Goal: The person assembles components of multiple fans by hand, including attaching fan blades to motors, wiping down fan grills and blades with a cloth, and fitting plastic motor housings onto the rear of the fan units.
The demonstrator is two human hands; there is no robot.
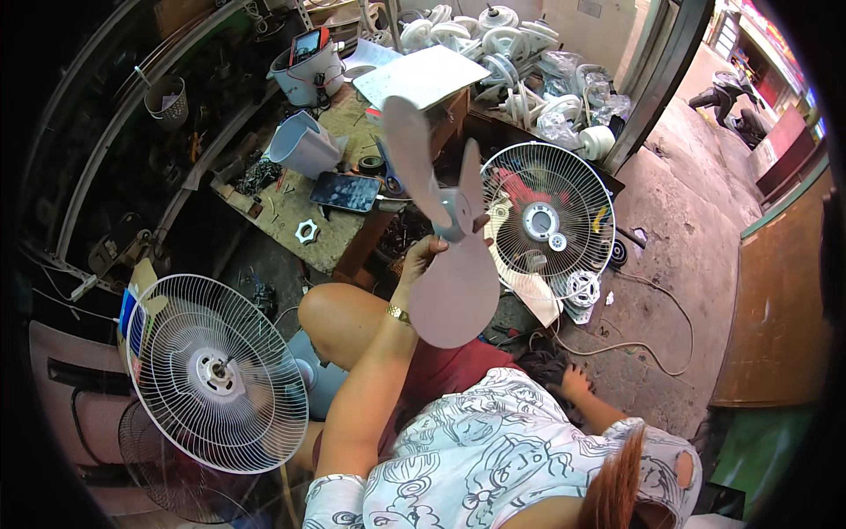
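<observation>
My left hand point(426, 254), with a gold watch on the wrist, is closed around the hub of a grey-pink fan blade point(454, 295), raised in front of me. One broad blade points down toward my lap, the others upward. Low at the right, my right hand point(575, 384) is beside a dark cloth-like bundle point(545, 363), thumb and fingers apart, holding nothing I can see. At my left stands a fan with a round white rear grille point(176, 388) and a bare motor shaft point(222, 363) at its centre.
A white front grille point(548, 181) lies at right, beside a small white round part point(582, 288) and a cable point(656, 354). The worktable point(291, 231) carries a phone point(345, 191), a pale blue container point(304, 145) and a white knob point(306, 231). White fan parts point(507, 44) pile up behind.
</observation>
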